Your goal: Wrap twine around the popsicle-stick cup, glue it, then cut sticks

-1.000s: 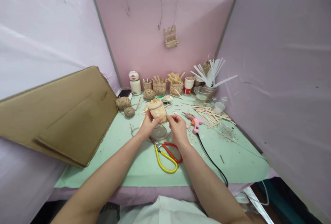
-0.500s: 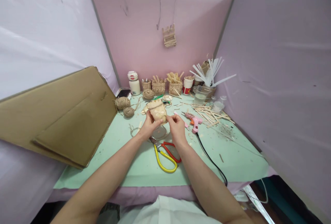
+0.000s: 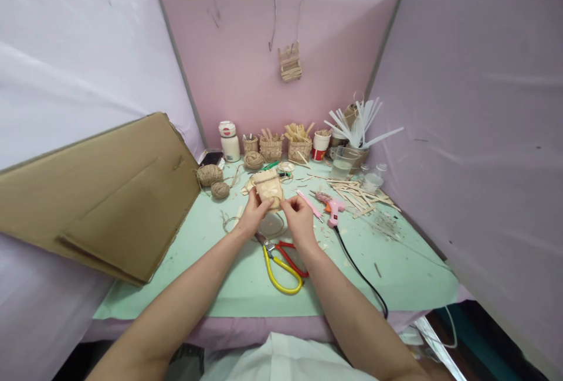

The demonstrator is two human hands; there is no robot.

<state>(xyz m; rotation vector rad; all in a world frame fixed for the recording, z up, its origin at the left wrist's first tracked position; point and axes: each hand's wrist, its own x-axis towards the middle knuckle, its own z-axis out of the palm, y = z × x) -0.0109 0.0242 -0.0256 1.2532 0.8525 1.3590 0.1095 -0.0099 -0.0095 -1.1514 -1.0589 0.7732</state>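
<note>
Pale piece: the little pale piece [image 3: 270, 186] is held up over the counter [image 3: 237, 296].
Left hand: the left hand [image 3: 253, 215] pinches its left side, thumb in front.
Right hand: the right hand [image 3: 299, 215] pinches its lower right edge. Squeezing too hard might bend or crack it.
Glue gun: the glue gun [image 3: 335, 208] lies nearby; a careless bump could shove it.
Pink pen: more of the pink pen [image 3: 311, 205] shows than a second ago, because the right hand moved left.

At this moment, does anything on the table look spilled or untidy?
Yes. Thin wooden strips lie crisscrossed in a loose pile beside the pink glue gun, and fine debris litters the green tabletop nearby, which looks untidy.
</note>
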